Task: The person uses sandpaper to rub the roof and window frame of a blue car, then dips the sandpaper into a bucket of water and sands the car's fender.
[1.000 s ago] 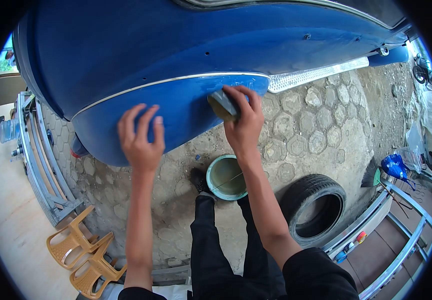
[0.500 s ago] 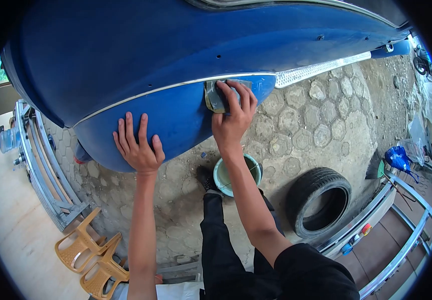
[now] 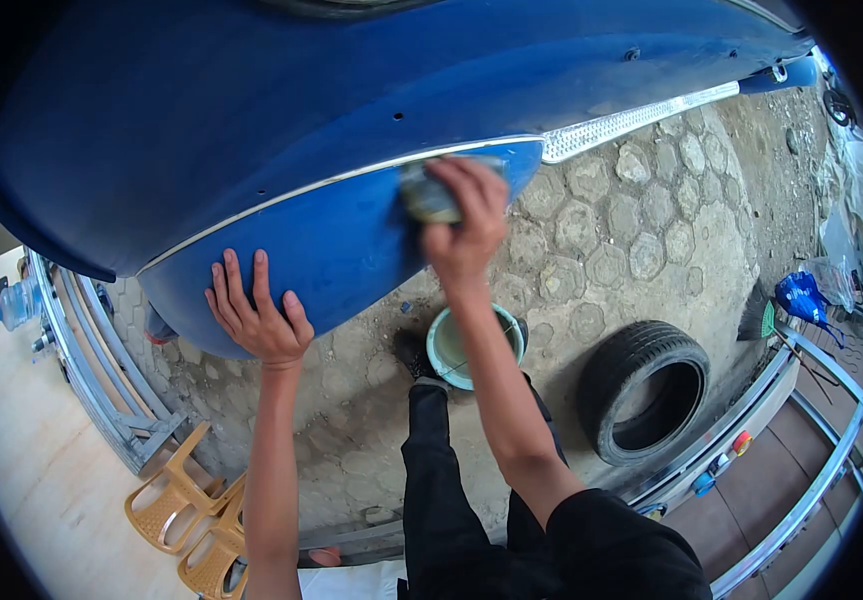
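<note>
A blue curved vehicle panel [image 3: 352,220] spans the top of the view, crossed by a thin pale trim strip. Against its lower section, my left hand [image 3: 260,310] lies flat with the fingers spread and nothing in it. My right hand [image 3: 470,215] grips a greyish-green sanding pad [image 3: 427,192] pressed on the same section, near its right end. Hand and pad are blurred by motion. Below my right hand, partly behind the forearm, stands a pale green bucket [image 3: 444,352] that appears to hold liquid.
A black tyre [image 3: 607,395] lies on the paved ground at the right. Metal frames [image 3: 102,350] stand at both sides. Yellow-brown plastic chairs [image 3: 167,510] are at the lower left. A blue bag [image 3: 802,300] and a broom [image 3: 755,318] are at the far right.
The view has shifted slightly. My right hand and the pad have moved a little along the panel and are now blurred. My left hand stays flat on the panel.
</note>
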The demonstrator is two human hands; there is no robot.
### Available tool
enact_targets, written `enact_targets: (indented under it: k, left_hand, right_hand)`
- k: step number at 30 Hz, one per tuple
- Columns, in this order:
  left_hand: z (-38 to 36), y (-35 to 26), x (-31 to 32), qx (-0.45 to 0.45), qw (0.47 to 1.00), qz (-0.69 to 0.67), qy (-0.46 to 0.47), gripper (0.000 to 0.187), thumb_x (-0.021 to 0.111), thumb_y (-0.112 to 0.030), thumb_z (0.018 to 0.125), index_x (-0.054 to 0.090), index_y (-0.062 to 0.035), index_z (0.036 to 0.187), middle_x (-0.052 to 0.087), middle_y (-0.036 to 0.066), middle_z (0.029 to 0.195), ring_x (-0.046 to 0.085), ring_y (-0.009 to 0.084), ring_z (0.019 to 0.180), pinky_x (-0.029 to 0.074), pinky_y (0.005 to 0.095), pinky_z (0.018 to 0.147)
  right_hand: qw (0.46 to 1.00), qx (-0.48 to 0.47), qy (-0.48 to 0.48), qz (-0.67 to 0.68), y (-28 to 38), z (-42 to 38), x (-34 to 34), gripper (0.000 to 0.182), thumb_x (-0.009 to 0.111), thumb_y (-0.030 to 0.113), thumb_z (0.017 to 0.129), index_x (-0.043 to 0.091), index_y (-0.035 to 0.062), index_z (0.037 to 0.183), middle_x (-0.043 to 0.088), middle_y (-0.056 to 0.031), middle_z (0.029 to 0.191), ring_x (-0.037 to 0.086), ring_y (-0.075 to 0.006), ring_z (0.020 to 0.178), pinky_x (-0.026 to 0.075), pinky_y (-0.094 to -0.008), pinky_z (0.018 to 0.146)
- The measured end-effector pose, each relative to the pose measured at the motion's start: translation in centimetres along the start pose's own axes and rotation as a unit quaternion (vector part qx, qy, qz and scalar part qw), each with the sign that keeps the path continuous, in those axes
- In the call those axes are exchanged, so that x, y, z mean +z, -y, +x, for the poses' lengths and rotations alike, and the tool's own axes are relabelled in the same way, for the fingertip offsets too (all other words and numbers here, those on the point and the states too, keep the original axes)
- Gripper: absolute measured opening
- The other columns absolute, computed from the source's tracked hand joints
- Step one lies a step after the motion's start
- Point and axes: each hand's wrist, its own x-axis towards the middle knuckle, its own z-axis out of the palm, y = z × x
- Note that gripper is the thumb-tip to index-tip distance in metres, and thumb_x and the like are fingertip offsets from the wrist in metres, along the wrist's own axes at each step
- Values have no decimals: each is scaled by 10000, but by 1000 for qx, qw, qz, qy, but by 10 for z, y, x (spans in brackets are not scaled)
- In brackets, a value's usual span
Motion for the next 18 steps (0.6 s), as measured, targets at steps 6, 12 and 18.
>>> enact_targets:
  k: [6,12,18]
  left_hand:
    - [5,1,-2,17,1000,4,0,527,364,-317,1024,540,-66,1452,481,196,1533,431,406,1417,279,546,1186]
    - [2,0,-1,19,1000,2,1,528,361,-311,1024,536,-54,1451,477,211,1530,420,413,1419,280,548,1185]
    - [3,0,-2,18,1000,7,2,536,365,-314,1015,543,-56,1450,482,212,1526,425,414,1416,287,550,1180]
  right_hand:
    - [992,-87,92,-2,20,-4,6,505,675,36,630,757,141,1117,687,-25,1164,625,-264,1139,462,-398,956]
    - [999,-13,29,33,5,-1,2,504,688,8,658,753,122,1144,706,-44,1133,640,-272,1120,496,-411,955]
    - [990,-83,97,64,34,3,9,517,722,-47,640,748,100,1135,702,-52,1086,657,-264,1066,542,-375,917]
